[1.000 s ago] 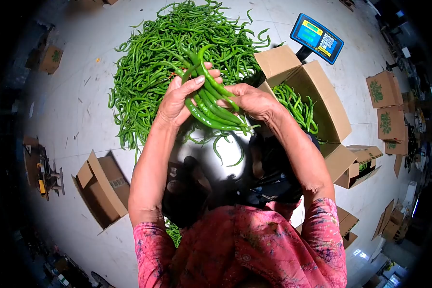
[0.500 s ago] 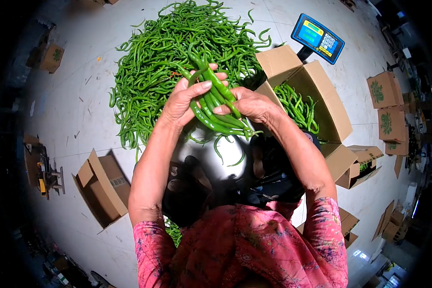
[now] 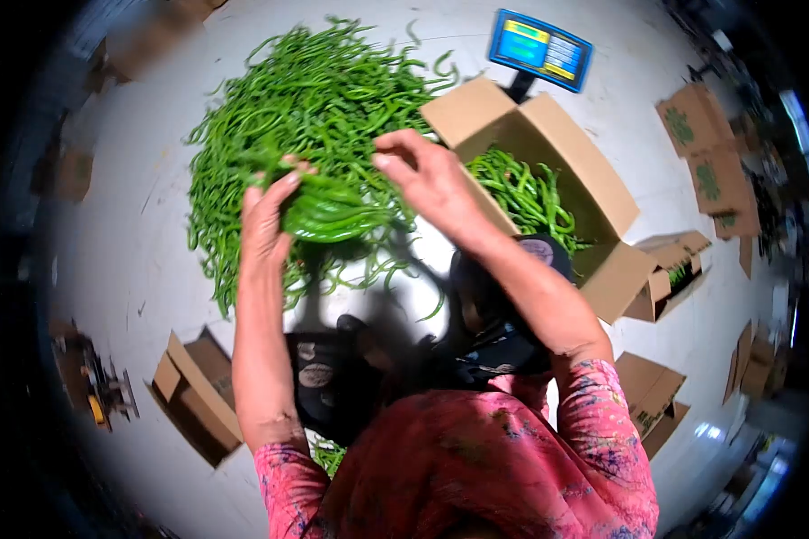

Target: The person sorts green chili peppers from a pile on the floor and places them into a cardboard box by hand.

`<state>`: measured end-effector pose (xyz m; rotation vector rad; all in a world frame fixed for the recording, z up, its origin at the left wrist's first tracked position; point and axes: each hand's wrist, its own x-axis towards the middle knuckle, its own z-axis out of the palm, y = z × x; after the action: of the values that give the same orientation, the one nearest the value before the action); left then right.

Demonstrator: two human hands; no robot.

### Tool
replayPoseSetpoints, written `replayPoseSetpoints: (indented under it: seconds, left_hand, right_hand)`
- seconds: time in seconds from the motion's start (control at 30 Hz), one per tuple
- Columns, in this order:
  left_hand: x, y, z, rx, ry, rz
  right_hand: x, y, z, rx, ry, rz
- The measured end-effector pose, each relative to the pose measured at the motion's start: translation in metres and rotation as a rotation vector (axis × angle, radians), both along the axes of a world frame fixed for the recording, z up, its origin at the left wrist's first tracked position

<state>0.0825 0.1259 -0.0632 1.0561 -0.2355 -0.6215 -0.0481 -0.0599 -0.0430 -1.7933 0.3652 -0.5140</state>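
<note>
A bunch of long green peppers (image 3: 328,211) is in my left hand (image 3: 268,208), with the fingers wrapped round it; the bunch is slightly blurred. My right hand (image 3: 427,175) is apart from the bunch, to its right and near the open box, with its fingers bent and parted and nothing visible between them. Under and beyond both hands spreads a big pile of green peppers (image 3: 333,99) on the floor. More green peppers (image 3: 523,190) lie inside the open cardboard box (image 3: 593,153) at the right.
A scale display (image 3: 541,49) stands behind the box. An open carton (image 3: 198,395) sits at the lower left. Another carton with peppers (image 3: 670,274) is at the right, near a further carton (image 3: 647,391). Stacked boxes (image 3: 697,121) stand at the far right.
My right hand has let go of the peppers and moved off them. My left hand has moved left with the bunch. The view has shifted, so the box and scale appear further left.
</note>
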Motion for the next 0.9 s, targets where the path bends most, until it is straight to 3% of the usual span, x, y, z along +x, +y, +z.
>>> replayPoseSetpoints:
  seconds: [0.07, 0.13, 0.17, 0.2, 0.23, 0.27, 0.3, 0.33, 0.4, 0.6, 0.7, 0.77, 0.83, 0.9]
  left_hand:
    - [0.006, 0.002, -0.002, 0.050, 0.002, 0.082]
    - [0.018, 0.004, -0.014, -0.016, 0.011, 0.119]
    - [0.023, 0.004, -0.017, -0.044, 0.027, 0.127]
    - [0.028, 0.002, -0.018, -0.069, 0.044, 0.139]
    - [0.030, -0.004, -0.016, -0.105, 0.062, 0.126]
    - [0.027, -0.013, -0.011, -0.120, 0.059, 0.123]
    - [0.023, -0.024, -0.006, -0.106, 0.040, 0.096]
    - [0.018, -0.036, 0.001, -0.090, 0.020, 0.072]
    - [0.005, -0.063, 0.013, 0.000, -0.100, 0.005]
    - [-0.053, -0.169, 0.065, 0.190, -0.432, -0.156]
    - [-0.073, -0.210, 0.069, 0.434, -0.789, -0.257]
    - [-0.082, -0.237, 0.052, 0.304, -0.994, -0.367]
    - [-0.092, -0.257, 0.026, 0.254, -1.266, -0.417]
    - [-0.107, -0.273, 0.009, 0.328, -1.618, -0.481]
  right_hand:
    - [-0.007, 0.002, 0.013, -0.087, -0.104, 0.053]
    - [-0.013, 0.006, 0.011, 0.245, -0.049, 0.510]
    - [-0.018, 0.008, 0.015, 0.189, -0.014, 0.737]
    - [-0.020, 0.013, 0.007, -0.078, 0.001, 0.926]
    - [-0.027, 0.021, 0.002, -0.111, -0.027, 1.063]
    - [-0.034, 0.032, 0.007, -0.349, 0.097, 1.112]
    - [-0.047, 0.031, 0.019, -0.320, 0.232, 1.128]
    - [-0.049, 0.034, 0.021, -0.651, 0.278, 1.226]
    - [-0.072, 0.046, -0.059, -0.885, -0.381, 0.718]
    - [-0.078, 0.038, -0.049, -1.332, -0.478, 0.341]
    - [-0.085, 0.047, -0.050, -1.266, -0.436, 0.326]
    - [-0.090, 0.050, -0.051, -1.255, -0.438, 0.288]
    - [-0.088, 0.060, -0.049, -1.122, -0.265, 0.476]
    - [-0.105, 0.042, -0.035, -1.229, -0.379, 0.310]
